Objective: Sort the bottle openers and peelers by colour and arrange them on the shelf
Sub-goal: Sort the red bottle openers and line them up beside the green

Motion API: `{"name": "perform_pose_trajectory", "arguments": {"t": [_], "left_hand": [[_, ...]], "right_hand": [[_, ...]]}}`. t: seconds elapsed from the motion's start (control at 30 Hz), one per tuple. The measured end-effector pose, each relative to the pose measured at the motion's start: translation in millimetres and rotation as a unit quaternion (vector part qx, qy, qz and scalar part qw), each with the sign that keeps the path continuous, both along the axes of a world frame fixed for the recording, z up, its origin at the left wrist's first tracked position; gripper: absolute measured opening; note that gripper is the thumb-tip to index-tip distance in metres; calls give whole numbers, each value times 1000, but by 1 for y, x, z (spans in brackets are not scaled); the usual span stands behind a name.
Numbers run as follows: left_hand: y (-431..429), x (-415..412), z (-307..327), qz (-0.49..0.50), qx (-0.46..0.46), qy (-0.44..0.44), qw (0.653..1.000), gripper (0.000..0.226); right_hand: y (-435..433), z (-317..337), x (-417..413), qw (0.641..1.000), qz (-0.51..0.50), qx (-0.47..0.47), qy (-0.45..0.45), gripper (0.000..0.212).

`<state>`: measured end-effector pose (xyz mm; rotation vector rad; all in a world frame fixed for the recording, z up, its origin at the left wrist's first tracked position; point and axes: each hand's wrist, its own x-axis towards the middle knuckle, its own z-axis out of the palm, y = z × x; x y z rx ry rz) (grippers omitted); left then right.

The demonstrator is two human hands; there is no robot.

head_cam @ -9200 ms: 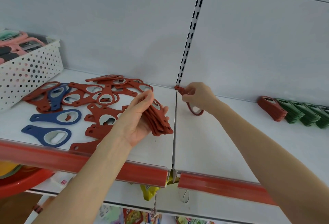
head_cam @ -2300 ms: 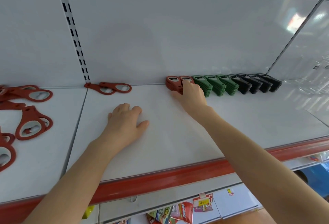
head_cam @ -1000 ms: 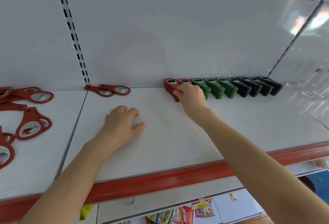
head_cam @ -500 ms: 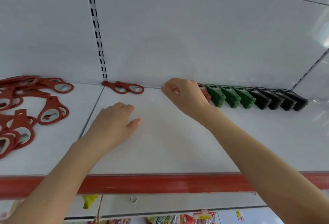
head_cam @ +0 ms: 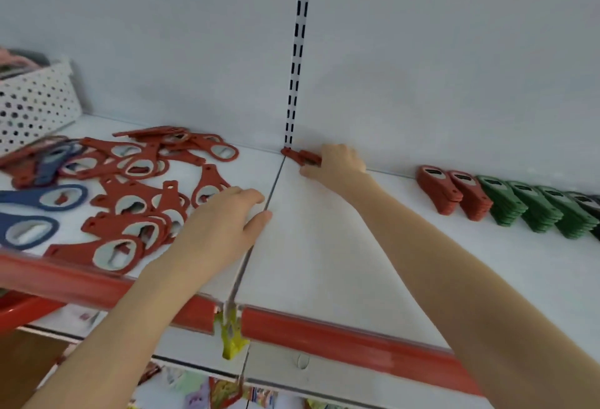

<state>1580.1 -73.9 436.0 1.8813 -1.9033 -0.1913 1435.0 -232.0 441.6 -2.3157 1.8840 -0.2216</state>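
**Right hand on openers at the back wall, left hand flat by the seam**

Head view, looking down onto a white shelf (head_cam: 324,262) with a red front rail (head_cam: 341,334).

- Right hand (head_cam: 337,165): reaches to the back edge, at the foot of the slotted upright (head_cam: 297,51). Fingers curled and close together over a small bunch of flat red openers (head_cam: 300,156), thumb underneath, pinching them. The handle ends stick out to the left of the fingertips, lying low on the shelf and touching the base of the upright. The wide ends are hidden under the hand.
- Left hand (head_cam: 224,230): palm down on the shelf, fingers straight and lightly together, thumb out to the side, holding nothing. The fingertips lie at the seam (head_cam: 259,223) between the two shelf boards.
- Loose pile of red openers (head_cam: 139,187): lies flat and overlapping just left of the left fingers. The nearest pieces are touching or almost touching the knuckles; I cannot tell which.
- Blue openers (head_cam: 42,197): farther left of that hand, at the pile's outer edge.
- White perforated basket (head_cam: 35,103): at the far left against the wall.
- Well to the right of the right hand: two red stacks (head_cam: 451,191) stand on edge in a row, then green stacks (head_cam: 532,207). Darker ones at the frame edge are blurred.
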Motion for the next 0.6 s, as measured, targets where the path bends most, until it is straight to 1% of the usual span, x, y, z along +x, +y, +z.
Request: {"name": "perform_pose_trajectory", "arguments": {"t": [0.1, 0.13, 0.2, 0.23, 0.27, 0.33, 0.37, 0.4, 0.43, 0.47, 0.5, 0.53, 0.57, 0.6], "left_hand": [[-6, 19, -1, -29, -5, 22, 999, 39], [-8, 25, -1, -39, -8, 31, 999, 39], [-13, 36, -1, -68, -22, 55, 996, 36], [-15, 42, -1, -83, -31, 73, 993, 34], [-16, 47, -1, -95, -38, 95, 990, 32], [-18, 58, 1, -108, -40, 146, 983, 23], [-19, 63, 2, -103, -32, 184, 977, 18], [-20, 66, 3, -87, -14, 245, 966, 17], [-21, 68, 6, -63, 18, 335, 940, 20], [-21, 70, 10, -36, 68, 440, 895, 26], [-22, 73, 15, -15, 125, 532, 837, 35], [-21, 76, 21, -5, 177, 604, 777, 45], [-20, 80, 26, -4, 218, 657, 721, 54], [-19, 84, 29, -10, 251, 695, 674, 60]], "right_hand": [[2, 3, 10, 998, 18, -12, 57, 28], [4, 2, 13, 995, 27, -32, 93, 29], [9, 0, 17, 987, 44, -81, 134, 38], [13, -1, 16, 983, 48, -97, 146, 39], [14, -1, 15, 982, 44, -100, 155, 35], [18, 3, 13, 987, 13, -94, 130, 23], [23, 7, 14, 992, -2, -92, 90, 22], [28, 9, 15, 996, -7, -81, 41, 25], [38, 12, 18, 997, 1, -72, -12, 28], [49, 13, 22, 995, 20, -73, -68, 30], [62, 14, 26, 987, 51, -90, -123, 30], [74, 15, 32, 974, 90, -124, -167, 30], [85, 15, 38, 957, 135, -165, -196, 30], [96, 14, 43, 940, 181, -197, -213, 32]]}}
